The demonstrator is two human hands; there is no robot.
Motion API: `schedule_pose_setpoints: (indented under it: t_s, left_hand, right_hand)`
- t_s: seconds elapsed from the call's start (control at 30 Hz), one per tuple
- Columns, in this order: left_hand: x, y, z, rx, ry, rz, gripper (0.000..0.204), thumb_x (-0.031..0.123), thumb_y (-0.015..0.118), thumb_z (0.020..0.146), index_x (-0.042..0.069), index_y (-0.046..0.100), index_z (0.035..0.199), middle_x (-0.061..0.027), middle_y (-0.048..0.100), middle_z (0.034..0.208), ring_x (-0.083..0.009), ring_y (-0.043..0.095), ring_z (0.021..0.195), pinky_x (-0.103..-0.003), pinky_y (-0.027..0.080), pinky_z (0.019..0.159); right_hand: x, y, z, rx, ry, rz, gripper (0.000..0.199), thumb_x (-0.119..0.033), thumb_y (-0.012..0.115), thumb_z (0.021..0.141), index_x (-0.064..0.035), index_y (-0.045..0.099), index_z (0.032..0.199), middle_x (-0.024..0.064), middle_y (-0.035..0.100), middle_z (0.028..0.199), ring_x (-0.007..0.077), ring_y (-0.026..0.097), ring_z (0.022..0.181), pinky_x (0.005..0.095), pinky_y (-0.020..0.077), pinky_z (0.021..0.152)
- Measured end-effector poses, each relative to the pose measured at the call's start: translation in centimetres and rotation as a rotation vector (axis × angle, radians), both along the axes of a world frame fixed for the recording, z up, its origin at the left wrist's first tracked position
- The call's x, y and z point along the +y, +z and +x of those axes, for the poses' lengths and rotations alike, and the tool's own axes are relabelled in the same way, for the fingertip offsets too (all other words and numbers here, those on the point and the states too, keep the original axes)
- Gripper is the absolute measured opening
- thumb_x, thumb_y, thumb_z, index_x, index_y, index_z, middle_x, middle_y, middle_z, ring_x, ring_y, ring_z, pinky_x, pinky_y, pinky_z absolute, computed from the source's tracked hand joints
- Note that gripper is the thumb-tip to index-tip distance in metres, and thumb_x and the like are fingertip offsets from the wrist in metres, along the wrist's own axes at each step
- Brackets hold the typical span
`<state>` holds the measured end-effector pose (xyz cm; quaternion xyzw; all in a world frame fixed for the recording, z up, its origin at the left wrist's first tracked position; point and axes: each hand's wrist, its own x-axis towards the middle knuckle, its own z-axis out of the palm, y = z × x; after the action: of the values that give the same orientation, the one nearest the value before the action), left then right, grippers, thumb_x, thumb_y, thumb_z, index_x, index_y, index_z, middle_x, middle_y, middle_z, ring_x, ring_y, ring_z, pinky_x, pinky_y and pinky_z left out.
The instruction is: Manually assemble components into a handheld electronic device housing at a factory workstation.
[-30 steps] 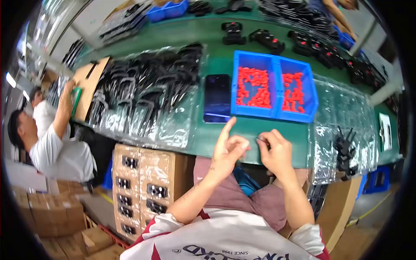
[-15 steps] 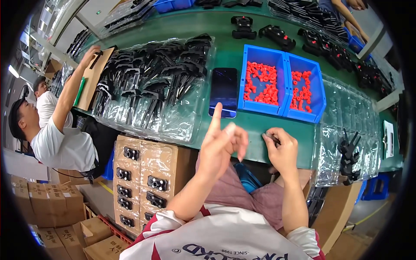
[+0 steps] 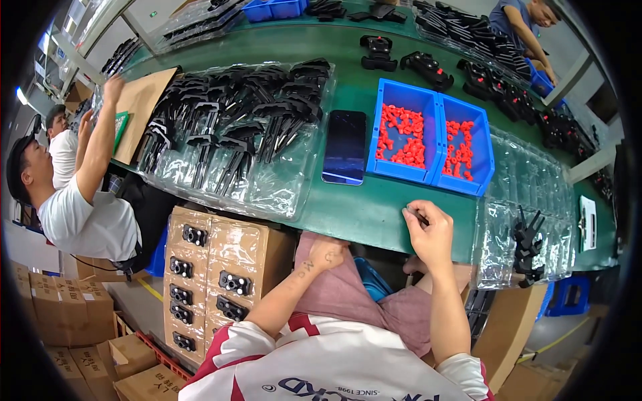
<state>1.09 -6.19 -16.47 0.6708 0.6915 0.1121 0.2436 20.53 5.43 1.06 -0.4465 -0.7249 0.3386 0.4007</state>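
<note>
My right hand [image 3: 431,234] is over the front part of the green table [image 3: 348,210], its thumb and fingers pinched on a small dark piece [image 3: 419,217]. Most of that piece is covered by the fingers, so its kind does not show. My left hand [image 3: 329,254] is low by my thigh at the table's front edge; its fingers are hidden. Beyond them a dark smartphone [image 3: 344,147] lies flat, left of two joined blue bins [image 3: 436,144]. Small red parts [image 3: 401,137] lie in both bins.
A clear plastic tray [image 3: 267,194] of black bracket-like parts [image 3: 234,107] lies left; another tray [image 3: 495,220] holds a black part [image 3: 528,244] at right. Black assemblies [image 3: 428,70] stand farther back. Cartons [image 3: 251,260] stand below left. Two people [image 3: 87,200] are at left, another [image 3: 525,33] far right.
My left hand has dropped from above the table near the phone to my thigh, its pointing finger out of sight. My right hand keeps its pinch. The left co-worker's raised hand has moved.
</note>
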Motion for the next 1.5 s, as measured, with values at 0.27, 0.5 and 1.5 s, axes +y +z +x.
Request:
schedule_pose_setpoints:
  t_s: [0.27,0.5,1.5]
  left_hand:
    - [-0.6,-2.9,1.5,-0.012,0.076,0.355,0.032,0.018,0.054,0.074,0.007,0.071,0.099,-0.0139,0.07,0.09,-0.0345,0.064,0.087,-0.04,0.046,0.084]
    - [1.4,-4.3,2.5,0.074,0.057,0.384,0.024,0.017,0.054,0.072,0.006,0.071,0.086,-0.015,0.07,0.081,-0.0348,0.063,0.083,-0.04,0.045,0.083]
    - [6.7,-0.5,9.8,-0.012,-0.357,-0.326,0.064,0.047,0.036,0.091,-0.001,0.051,0.131,-0.0206,0.051,0.133,-0.0353,0.047,0.122,-0.047,0.032,0.105]
  right_hand:
    - [-0.3,-0.6,-0.6,-0.118,-0.039,0.082,0.008,0.003,0.066,0.078,0.0019,0.066,0.086,0.0044,0.064,0.07,0.01,0.049,0.056,0.0218,0.0407,0.051]
    - [0.1,-0.4,-1.1,-0.138,-0.051,0.051,0.01,-0.001,0.068,0.076,0.0001,0.067,0.086,0.0047,0.063,0.068,0.0141,0.05,0.052,0.0254,0.0421,0.051]
    - [0.2,-0.8,0.8,-0.203,0.053,0.305,0.014,-0.009,0.065,0.082,0.0013,0.069,0.09,0.009,0.069,0.076,0.0182,0.057,0.06,0.0294,0.0474,0.059]
